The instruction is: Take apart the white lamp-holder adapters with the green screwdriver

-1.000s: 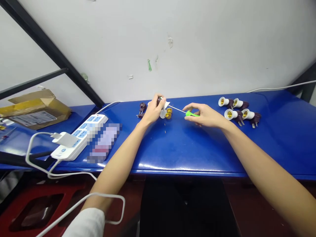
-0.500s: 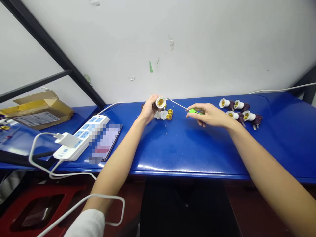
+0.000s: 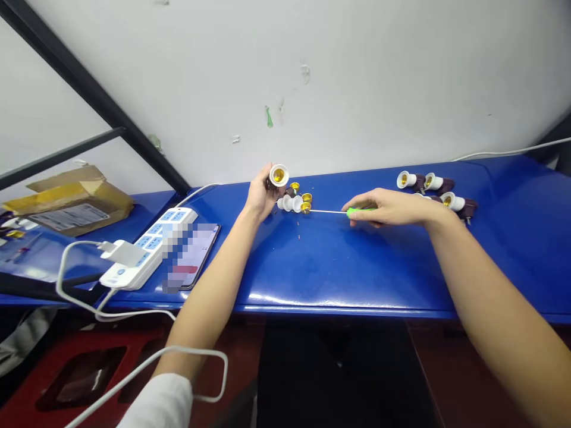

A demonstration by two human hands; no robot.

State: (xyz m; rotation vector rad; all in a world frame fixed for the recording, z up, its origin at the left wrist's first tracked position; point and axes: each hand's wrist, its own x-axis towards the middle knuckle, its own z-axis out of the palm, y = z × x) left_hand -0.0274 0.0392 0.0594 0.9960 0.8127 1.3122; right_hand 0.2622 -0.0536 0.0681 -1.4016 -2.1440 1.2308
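Note:
My left hand is closed around a lamp socket, its white rim and brass-coloured inside facing me; the fingers partly cover its dark body. Below it on the blue table lie white plastic rings and small brass-coloured cups. My right hand grips a screwdriver by its green handle. The screwdriver's thin shaft points left, nearly level, and its tip appears at the lowest brass-coloured cup. Tiny copper-coloured bits lie nearby on the table.
Several lamp sockets with plugs lie at the right of the blue table. On the left are a white power strip with a charger, a phone, and an opened parcel behind a black frame. A white cable hangs near my left forearm.
My left hand has moved slightly left and up with the lamp socket. The screwdriver tip has dropped from beside the socket to the brass-coloured cups, its shaft now nearly level.

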